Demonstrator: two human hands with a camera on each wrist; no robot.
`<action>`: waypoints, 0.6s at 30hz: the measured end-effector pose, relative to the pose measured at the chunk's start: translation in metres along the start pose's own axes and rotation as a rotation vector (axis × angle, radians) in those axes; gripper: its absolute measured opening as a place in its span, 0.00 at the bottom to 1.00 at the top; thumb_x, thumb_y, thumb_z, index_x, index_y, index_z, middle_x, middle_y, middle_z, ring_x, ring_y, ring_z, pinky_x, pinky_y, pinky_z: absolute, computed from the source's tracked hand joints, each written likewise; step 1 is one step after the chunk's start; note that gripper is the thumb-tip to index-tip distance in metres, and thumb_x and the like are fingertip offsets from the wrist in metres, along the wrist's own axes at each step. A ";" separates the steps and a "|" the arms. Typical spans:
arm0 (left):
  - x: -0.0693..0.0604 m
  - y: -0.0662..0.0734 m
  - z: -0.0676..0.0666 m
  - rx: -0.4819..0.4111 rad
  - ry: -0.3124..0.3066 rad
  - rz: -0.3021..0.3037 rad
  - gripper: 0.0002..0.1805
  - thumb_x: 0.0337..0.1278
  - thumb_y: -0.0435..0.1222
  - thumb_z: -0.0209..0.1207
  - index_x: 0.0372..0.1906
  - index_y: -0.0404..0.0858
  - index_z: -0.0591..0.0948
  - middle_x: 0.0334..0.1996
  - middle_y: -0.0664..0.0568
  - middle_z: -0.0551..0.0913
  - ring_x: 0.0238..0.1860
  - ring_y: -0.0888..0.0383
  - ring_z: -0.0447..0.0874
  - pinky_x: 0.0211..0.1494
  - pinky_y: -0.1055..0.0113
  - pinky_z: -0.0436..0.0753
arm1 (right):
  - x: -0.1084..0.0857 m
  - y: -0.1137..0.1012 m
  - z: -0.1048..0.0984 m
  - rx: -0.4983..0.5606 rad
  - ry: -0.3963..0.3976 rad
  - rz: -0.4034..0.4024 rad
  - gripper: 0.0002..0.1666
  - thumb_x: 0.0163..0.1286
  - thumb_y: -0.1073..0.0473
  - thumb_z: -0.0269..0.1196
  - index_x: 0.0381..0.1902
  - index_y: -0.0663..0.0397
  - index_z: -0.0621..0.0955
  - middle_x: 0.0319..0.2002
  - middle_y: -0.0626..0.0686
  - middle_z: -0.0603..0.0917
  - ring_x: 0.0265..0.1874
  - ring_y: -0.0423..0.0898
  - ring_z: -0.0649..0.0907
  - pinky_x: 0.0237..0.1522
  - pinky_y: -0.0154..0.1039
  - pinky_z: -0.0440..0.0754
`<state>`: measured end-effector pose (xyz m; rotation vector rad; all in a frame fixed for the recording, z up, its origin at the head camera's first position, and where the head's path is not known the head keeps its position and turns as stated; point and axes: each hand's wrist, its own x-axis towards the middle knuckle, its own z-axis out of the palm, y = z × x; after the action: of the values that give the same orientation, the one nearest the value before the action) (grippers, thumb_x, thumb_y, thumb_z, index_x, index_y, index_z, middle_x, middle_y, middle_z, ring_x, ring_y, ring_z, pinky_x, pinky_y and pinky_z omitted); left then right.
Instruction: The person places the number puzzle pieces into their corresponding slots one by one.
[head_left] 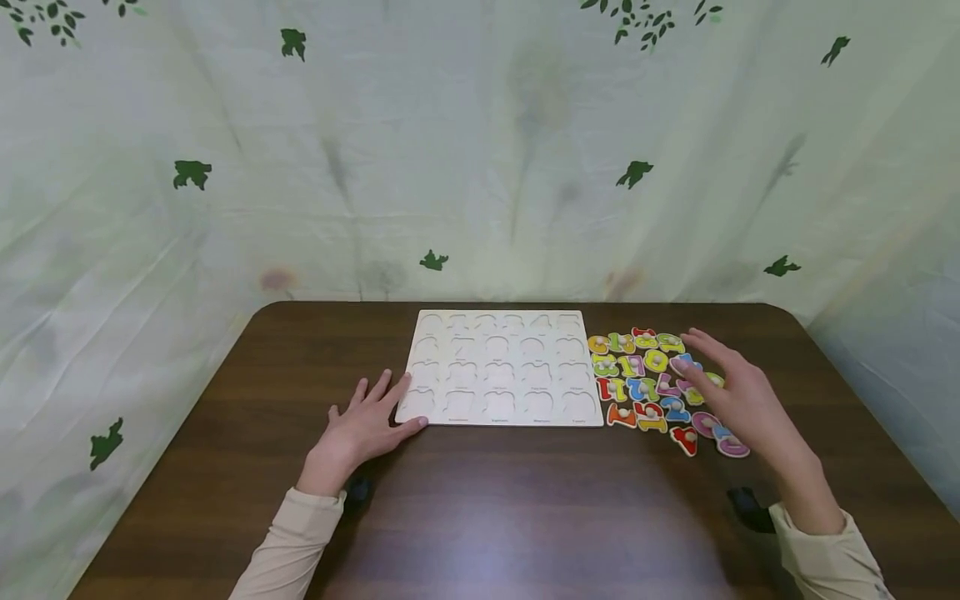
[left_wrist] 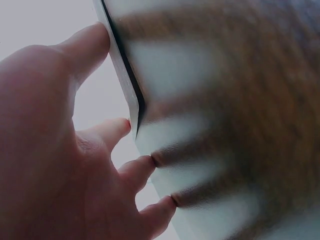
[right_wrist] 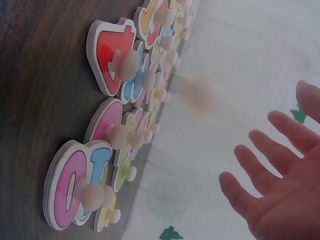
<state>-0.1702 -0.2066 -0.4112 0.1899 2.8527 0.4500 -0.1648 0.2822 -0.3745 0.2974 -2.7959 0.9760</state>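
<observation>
A white board with rows of number-shaped recesses lies on the table. The left hand touches its lower left corner with thumb and index finger, the other fingers spread on the tabletop; the left wrist view shows thumb and index at the board's edge. Colourful number pieces with round knobs lie in a cluster right of the board, among them a red 4. Over the cluster's right side hovers the right hand, fingers extended, holding nothing. In the right wrist view, the red 4 and a pink-and-blue piece appear beside the hand.
The dark wooden table extends around the board and pieces. Behind it hangs a pale curtain with green leaf shapes. Dark objects show near both wrists, one by the left wrist and one by the right wrist.
</observation>
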 end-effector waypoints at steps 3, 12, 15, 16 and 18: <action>-0.001 -0.001 0.001 -0.006 0.000 -0.003 0.47 0.63 0.65 0.51 0.79 0.47 0.53 0.77 0.38 0.46 0.74 0.31 0.39 0.60 0.21 0.45 | -0.001 0.001 0.000 0.000 -0.004 0.011 0.34 0.75 0.45 0.56 0.72 0.54 0.67 0.73 0.61 0.62 0.70 0.68 0.61 0.57 0.73 0.62; 0.000 0.001 0.002 -0.027 0.003 0.003 0.46 0.63 0.63 0.52 0.79 0.47 0.53 0.78 0.39 0.46 0.75 0.31 0.38 0.61 0.22 0.44 | -0.010 0.005 -0.001 -0.019 -0.027 0.084 0.37 0.75 0.39 0.54 0.72 0.54 0.67 0.70 0.65 0.67 0.66 0.70 0.65 0.55 0.74 0.63; -0.001 0.001 0.001 -0.033 0.006 0.004 0.46 0.64 0.63 0.52 0.79 0.46 0.53 0.77 0.38 0.46 0.75 0.31 0.39 0.61 0.21 0.44 | -0.014 0.008 -0.004 -0.007 -0.041 0.084 0.36 0.75 0.40 0.54 0.72 0.55 0.68 0.68 0.65 0.69 0.65 0.70 0.66 0.54 0.73 0.64; -0.001 0.001 0.001 -0.034 0.007 0.004 0.46 0.64 0.62 0.52 0.79 0.46 0.53 0.77 0.38 0.47 0.75 0.31 0.39 0.61 0.21 0.44 | -0.015 0.009 -0.006 -0.004 -0.046 0.082 0.35 0.75 0.41 0.54 0.72 0.55 0.68 0.68 0.66 0.69 0.65 0.70 0.66 0.54 0.73 0.64; -0.001 0.000 0.000 -0.036 0.006 0.000 0.46 0.64 0.62 0.52 0.79 0.46 0.53 0.77 0.38 0.47 0.74 0.31 0.39 0.61 0.21 0.44 | -0.017 0.012 -0.009 0.005 -0.064 0.081 0.34 0.76 0.42 0.54 0.71 0.55 0.69 0.67 0.66 0.70 0.64 0.70 0.66 0.53 0.73 0.64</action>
<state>-0.1690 -0.2066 -0.4113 0.1820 2.8476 0.5024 -0.1501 0.2989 -0.3787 0.2218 -2.8843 1.0083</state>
